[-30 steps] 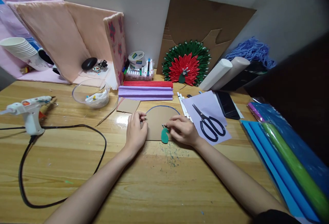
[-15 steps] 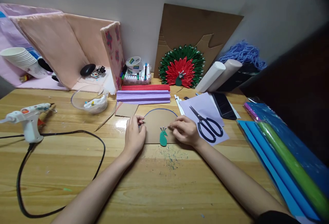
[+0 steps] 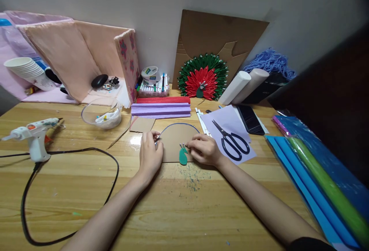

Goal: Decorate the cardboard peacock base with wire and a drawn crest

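A brown cardboard half-circle (image 3: 174, 139) with a blue-drawn arc lies on the wooden desk (image 3: 178, 205). A small teal peacock cut-out (image 3: 183, 155) rests on its lower edge. My left hand (image 3: 150, 154) sits on the cardboard's left edge with its fingers curled, pinching that edge. My right hand (image 3: 204, 150) lies at the right side, fingertips pinched next to the peacock's head. What the right fingertips hold, if anything, is too small to make out.
Black scissors (image 3: 232, 141) lie on lilac paper (image 3: 227, 122) right of my hand. A glue gun (image 3: 33, 132) with a looping black cord stands at left. A glass bowl (image 3: 100, 112), purple and red crepe paper (image 3: 160, 107), markers and a finished peacock fan (image 3: 203, 76) stand behind. Blue and green rolls (image 3: 317, 182) lie right.
My right hand drew back from the teal peacock, leaving it on the cardboard, then came close to its head again. The left hand stayed on the cardboard's left edge.
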Tool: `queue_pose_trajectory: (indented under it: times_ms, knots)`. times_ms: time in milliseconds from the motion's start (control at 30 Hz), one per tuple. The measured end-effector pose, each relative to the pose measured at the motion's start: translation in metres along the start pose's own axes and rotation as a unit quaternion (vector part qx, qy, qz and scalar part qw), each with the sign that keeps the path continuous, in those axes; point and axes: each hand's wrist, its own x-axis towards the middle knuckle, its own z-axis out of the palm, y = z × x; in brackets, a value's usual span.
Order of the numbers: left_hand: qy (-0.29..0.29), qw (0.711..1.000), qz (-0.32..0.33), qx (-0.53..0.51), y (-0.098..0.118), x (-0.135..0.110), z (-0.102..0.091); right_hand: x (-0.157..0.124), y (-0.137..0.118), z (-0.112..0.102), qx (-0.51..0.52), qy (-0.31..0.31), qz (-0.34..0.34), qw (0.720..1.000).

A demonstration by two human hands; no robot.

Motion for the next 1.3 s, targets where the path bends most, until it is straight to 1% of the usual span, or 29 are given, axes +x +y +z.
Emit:
queue_pose_trajectory:
  times_ms: [67,133,167,233,300,367,467,567,667,733,767,800,867,900,933,967,1000,1033,1067,1133,1200,1233,1300]
  knots:
    - [-0.002,1.0,-0.002,0.031,0.003,-0.004,-0.004,0.005,-0.001,-0.006,0.034,0.047,0.059,0.997]
    - [-0.02,0.997,0.015,0.078,0.006,-0.008,-0.008,0.008,-0.001,-0.014,0.057,0.079,0.153,0.983]
    - [-0.031,0.994,0.023,0.1,0.006,-0.01,-0.01,0.009,0.0,-0.019,0.064,0.076,0.203,0.974]
    - [-0.057,0.991,0.021,0.118,0.003,-0.012,-0.013,0.005,0.0,-0.028,0.071,0.033,0.283,0.956]
    - [-0.079,0.992,0.008,0.102,-0.001,-0.011,-0.015,-0.004,-0.001,-0.034,0.082,-0.013,0.318,0.944]
    - [-0.091,0.993,0.001,0.076,-0.006,-0.009,-0.016,-0.015,-0.003,-0.035,0.101,-0.032,0.317,0.942]
    - [-0.093,0.994,-0.018,0.056,-0.012,-0.003,-0.017,-0.028,-0.005,-0.031,0.124,-0.024,0.306,0.944]
    - [-0.096,0.995,-0.034,0.012,-0.015,0.003,-0.016,-0.032,-0.008,-0.026,0.135,-0.014,0.316,0.939]
    - [-0.107,0.986,-0.072,-0.106,-0.015,0.009,-0.015,-0.03,-0.005,-0.03,0.14,0.0,0.316,0.938]
    - [-0.112,0.965,-0.115,-0.206,-0.011,0.012,-0.017,-0.03,0.003,-0.041,0.111,0.022,0.315,0.942]
    - [-0.101,0.954,-0.126,-0.253,-0.007,0.014,-0.02,-0.033,0.009,-0.049,0.084,0.034,0.32,0.943]
    - [-0.073,0.946,-0.122,-0.29,-0.002,0.015,-0.023,-0.037,0.017,-0.059,0.046,0.053,0.333,0.94]
    - [0.021,0.943,-0.07,-0.324,0.008,0.015,-0.032,-0.051,0.037,-0.079,-0.031,0.047,0.373,0.926]
    - [0.071,0.944,-0.034,-0.321,0.012,0.015,-0.036,-0.06,0.047,-0.089,-0.077,0.029,0.396,0.914]
    - [0.105,0.944,-0.006,-0.313,0.015,0.015,-0.04,-0.069,0.058,-0.097,-0.111,-0.003,0.415,0.903]
    - [0.122,0.944,0.012,-0.307,0.017,0.014,-0.043,-0.079,0.067,-0.103,-0.129,-0.04,0.426,0.895]
    - [0.124,0.943,0.017,-0.308,0.018,0.014,-0.045,-0.087,0.076,-0.106,-0.13,-0.074,0.429,0.891]
    - [0.113,0.941,0.012,-0.32,0.017,0.014,-0.045,-0.094,0.082,-0.108,-0.13,-0.101,0.434,0.886]
    - [0.097,0.937,0.001,-0.336,0.015,0.015,-0.045,-0.099,0.087,-0.107,-0.138,-0.109,0.438,0.882]
    - [0.063,0.929,-0.028,-0.363,0.009,0.017,-0.041,-0.102,0.091,-0.102,-0.16,-0.095,0.432,0.883]
    - [0.042,0.93,-0.041,-0.364,0.003,0.019,-0.036,-0.097,0.088,-0.096,-0.174,-0.067,0.422,0.887]
    - [0.039,0.933,-0.04,-0.355,0.001,0.02,-0.034,-0.093,0.085,-0.092,-0.168,-0.065,0.419,0.89]
    - [0.043,0.941,-0.03,-0.333,-0.002,0.022,-0.031,-0.083,0.075,-0.087,-0.144,-0.085,0.422,0.891]
